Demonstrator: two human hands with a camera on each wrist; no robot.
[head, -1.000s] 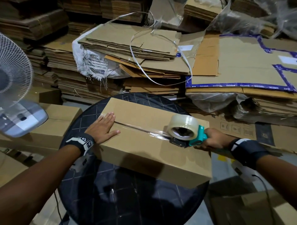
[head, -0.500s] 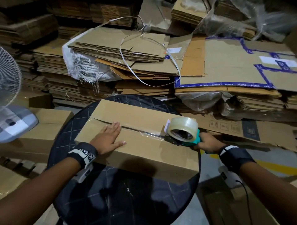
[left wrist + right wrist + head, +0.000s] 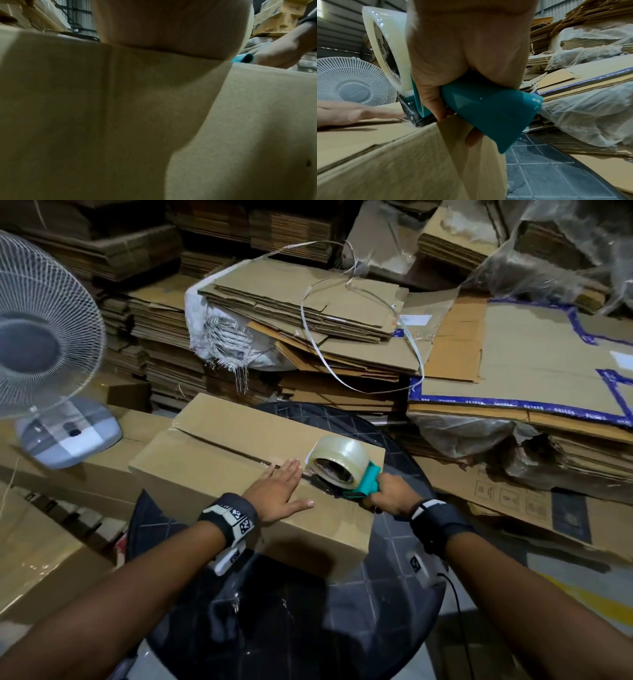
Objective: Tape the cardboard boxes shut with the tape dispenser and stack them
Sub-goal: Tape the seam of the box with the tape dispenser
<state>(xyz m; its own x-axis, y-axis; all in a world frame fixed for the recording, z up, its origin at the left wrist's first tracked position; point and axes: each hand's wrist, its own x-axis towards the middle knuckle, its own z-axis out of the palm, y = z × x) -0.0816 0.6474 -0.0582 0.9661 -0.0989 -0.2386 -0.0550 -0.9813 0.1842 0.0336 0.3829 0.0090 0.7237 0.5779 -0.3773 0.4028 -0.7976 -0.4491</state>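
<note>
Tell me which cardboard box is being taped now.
The box on the round black table, under the flat left hand and the tape dispenser. The others beside the fan lie untouched.

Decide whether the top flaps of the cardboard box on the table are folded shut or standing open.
Folded shut: the flaps lie flat, meeting along the centre seam, with the left hand resting flat on the cardboard box.

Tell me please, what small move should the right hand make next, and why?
Probably tilt the tape dispenser to cut the tape: the right hand holds it at the end of the box, and the left hand lies flat on the seam beside it.
</note>
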